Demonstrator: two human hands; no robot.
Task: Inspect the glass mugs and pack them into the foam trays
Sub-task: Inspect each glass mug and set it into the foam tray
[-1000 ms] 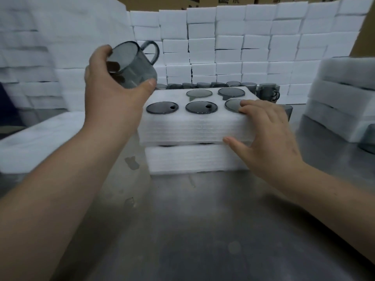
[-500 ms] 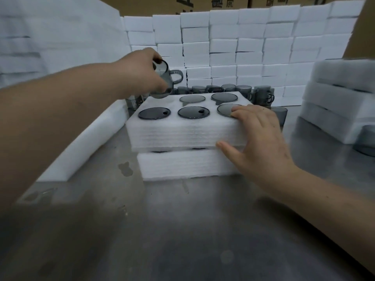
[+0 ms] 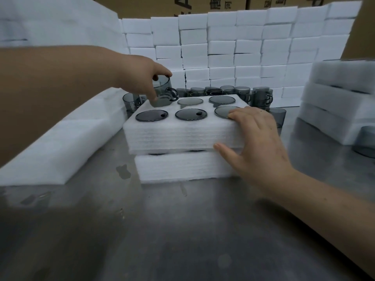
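The left hand point(image 3: 142, 76) pinches a grey glass mug point(image 3: 163, 91) by its rim at the far-left pocket of the upper foam tray point(image 3: 182, 134) — the right hand point(image 3: 257, 142) lies flat-fingered on its right corner — with loose mugs point(image 3: 261, 96) crowded just behind.

This is a packing station in a factory or warehouse: a steel table point(image 3: 182, 230) is walled in by stacked white foam blocks point(image 3: 243, 47) with printed cardboard cartons point(image 3: 142, 7) behind, rows of identical grey glass mugs point(image 3: 261, 96) stand loose, and foam trays point(image 3: 182, 136) lie stacked on it.
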